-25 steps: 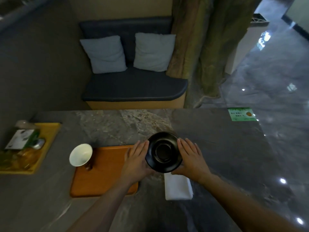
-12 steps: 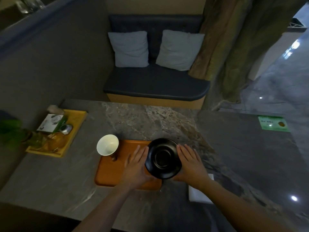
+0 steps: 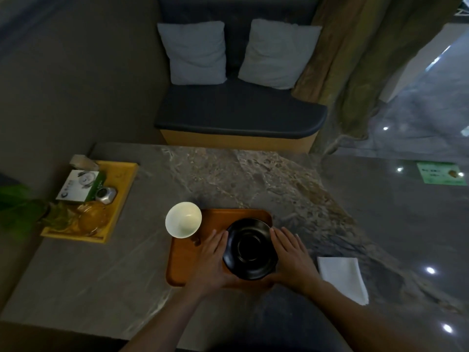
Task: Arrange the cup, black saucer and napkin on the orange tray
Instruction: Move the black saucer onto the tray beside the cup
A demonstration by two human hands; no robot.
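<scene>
The black saucer (image 3: pixel 250 248) is over the right half of the orange tray (image 3: pixel 186 265), held between both palms. My left hand (image 3: pixel 212 257) presses its left edge and my right hand (image 3: pixel 291 257) its right edge, fingers straight and pointing away from me. I cannot tell whether the saucer rests on the tray or hovers just above it. The white cup (image 3: pixel 183 219) stands at the tray's far left corner, its foot dark beneath the bowl. The folded white napkin (image 3: pixel 342 278) lies on the stone table right of my right wrist, off the tray.
A yellow tray (image 3: pixel 121 189) at the table's left holds a box, a small metal pot and glassware. A green plant (image 3: pixel 15 201) sits at the far left edge. A green card (image 3: pixel 440 172) lies at the far right. A bench with two cushions stands beyond the table.
The saucer, held by both hands, has moved left from above the napkin and table to over the orange tray's right half and lower. The view has shifted left; the napkin now lies uncovered.
</scene>
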